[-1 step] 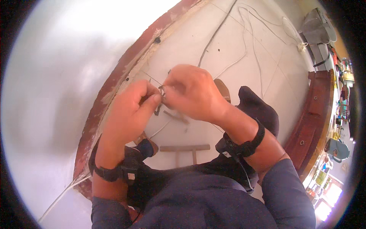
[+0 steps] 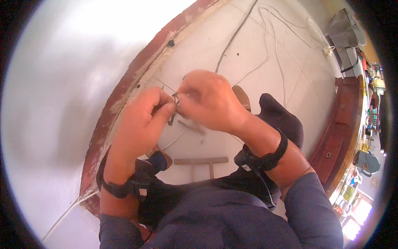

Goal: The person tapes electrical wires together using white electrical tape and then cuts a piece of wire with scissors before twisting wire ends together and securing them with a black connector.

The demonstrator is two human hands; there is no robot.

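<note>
My left hand (image 2: 149,114) and my right hand (image 2: 209,99) meet low over the floor, their fingertips pinched together at a small thin dark piece (image 2: 176,97), too small to make out exactly. The fingers of both are curled and partly hide it. Below them a short wooden strip (image 2: 191,126) lies on the floor, and nearer my body is a T-shaped wooden piece (image 2: 201,160). My feet, in brown footwear (image 2: 242,96), are partly hidden by my hands and legs.
A white wall (image 2: 62,83) with chipped red-brown skirting (image 2: 110,108) curves along the left. White and dark cables (image 2: 269,54) run over the tiled floor (image 2: 253,35). Dark red wooden furniture (image 2: 331,141) stands at the right, with a cluttered area, a grey-green container (image 2: 367,162) and grey items beyond.
</note>
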